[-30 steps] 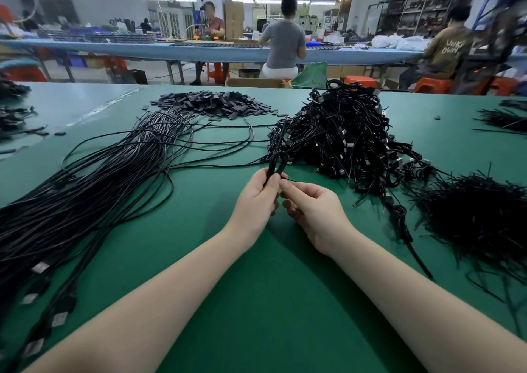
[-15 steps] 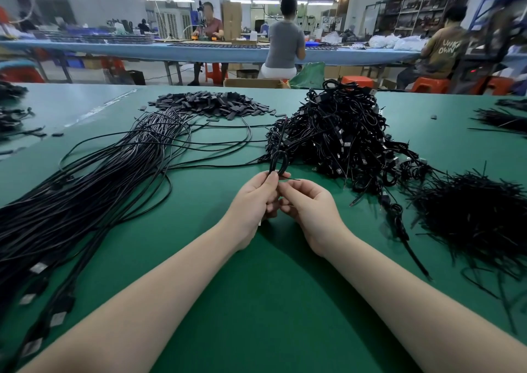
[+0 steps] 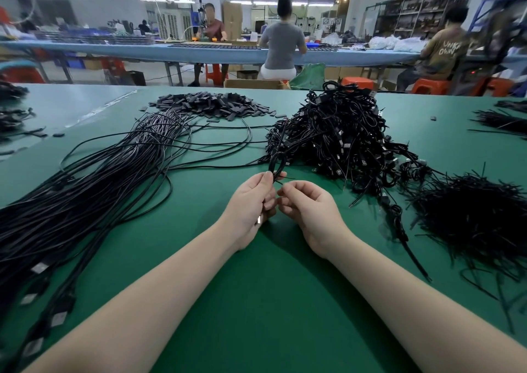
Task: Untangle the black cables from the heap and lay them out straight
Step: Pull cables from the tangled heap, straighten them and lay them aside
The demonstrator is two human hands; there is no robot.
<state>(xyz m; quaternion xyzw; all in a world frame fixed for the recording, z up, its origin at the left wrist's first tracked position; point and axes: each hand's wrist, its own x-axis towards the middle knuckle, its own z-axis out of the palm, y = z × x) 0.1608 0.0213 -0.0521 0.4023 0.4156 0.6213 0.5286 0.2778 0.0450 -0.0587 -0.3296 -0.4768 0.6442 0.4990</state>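
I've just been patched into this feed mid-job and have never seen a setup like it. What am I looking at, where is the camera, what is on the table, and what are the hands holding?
There is no machine here: a person works with two bare hands, and the single picture comes from a wide-angle camera worn on their head, looking forward and down.

The left hand pinches a looped black cable that leads up toward the tangled heap. The right hand is curled beside it, fingertips close to the cable's thin end; whether it actually grips it is too small to tell.

On the green table lie the heap in the middle, the cables already laid out on the left, a pile of small flat black pieces at the back, and a bristly pile of thin black strands on the right.

Behind, other people sit at a long blue bench.
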